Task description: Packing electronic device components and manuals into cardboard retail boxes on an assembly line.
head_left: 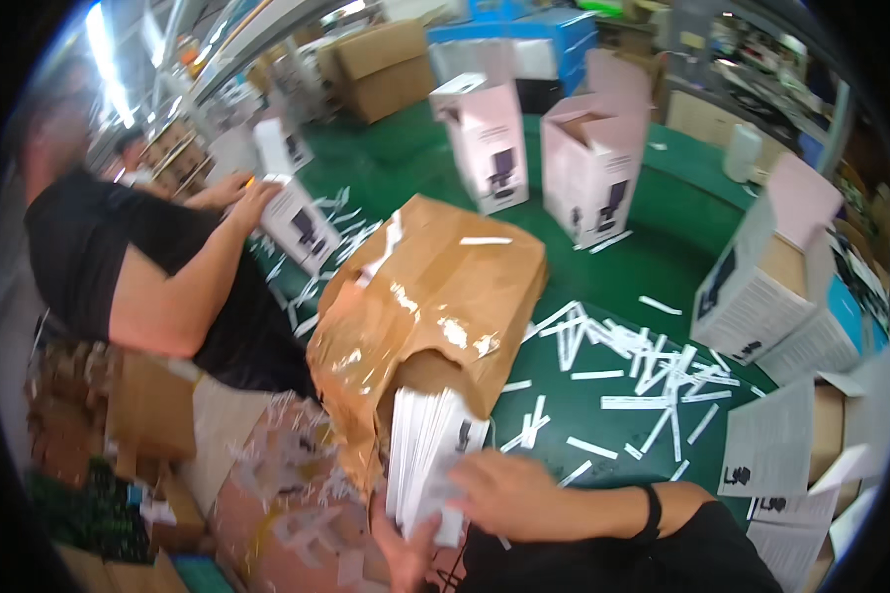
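A brown paper package (pixel 465 287) wound with clear tape lies at the table's near edge, its near end torn open. White folded leaflets (pixel 420 445) stick out of the hole in a thick bundle. My left hand (pixel 402 546) grips the low end of this bundle, thumb on top, its other fingers partly hidden. Against the bundle's right side, my right hand (pixel 499 494) is closed on the leaflets, blurred by motion. Thin white paper strips (pixel 653 366) lie scattered on the green table (pixel 603 282) right of the package.
Open pale pink cartons (pixel 489 148) stand at the back, with another carton (pixel 761 277) and more at the right. On the left, a co-worker in black (pixel 168 257) holds a similar carton (pixel 297 222). Cardboard and paper scraps (pixel 277 494) cover the floor at lower left.
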A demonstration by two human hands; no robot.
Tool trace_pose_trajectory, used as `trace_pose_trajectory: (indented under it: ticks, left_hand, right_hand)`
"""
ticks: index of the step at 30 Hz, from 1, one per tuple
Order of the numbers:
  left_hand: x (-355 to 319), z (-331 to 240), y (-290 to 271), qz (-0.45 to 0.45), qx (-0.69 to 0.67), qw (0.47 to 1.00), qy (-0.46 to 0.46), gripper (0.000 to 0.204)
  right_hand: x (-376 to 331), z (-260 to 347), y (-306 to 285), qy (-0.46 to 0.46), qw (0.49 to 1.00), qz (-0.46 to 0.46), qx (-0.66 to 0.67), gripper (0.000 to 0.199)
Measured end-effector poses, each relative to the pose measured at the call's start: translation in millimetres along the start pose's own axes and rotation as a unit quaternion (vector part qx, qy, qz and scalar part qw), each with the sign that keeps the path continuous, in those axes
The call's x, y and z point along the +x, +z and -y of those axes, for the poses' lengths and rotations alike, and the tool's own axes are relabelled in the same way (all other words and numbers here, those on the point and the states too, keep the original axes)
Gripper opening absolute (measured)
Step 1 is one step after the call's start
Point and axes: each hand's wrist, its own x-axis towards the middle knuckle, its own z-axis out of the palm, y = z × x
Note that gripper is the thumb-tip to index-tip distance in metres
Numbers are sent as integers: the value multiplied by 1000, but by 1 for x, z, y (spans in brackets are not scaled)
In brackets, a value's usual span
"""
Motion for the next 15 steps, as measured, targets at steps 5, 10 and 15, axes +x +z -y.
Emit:
trace_pose_trajectory:
  ticks: [5, 10, 15]
  left_hand:
    - [-44, 8, -41, 6, 38, 994, -104, 70]
    - [-32, 6, -52, 158, 144, 973, 88, 72]
    - [11, -10, -28, 202, -54, 969, -130, 66]
  right_hand:
    - [-2, 32, 10, 138, 965, 68, 213, 21]
    - [-13, 54, -46, 79, 958, 182, 205, 23]
    - [-47, -2, -98, 179, 935, -10, 305, 26]
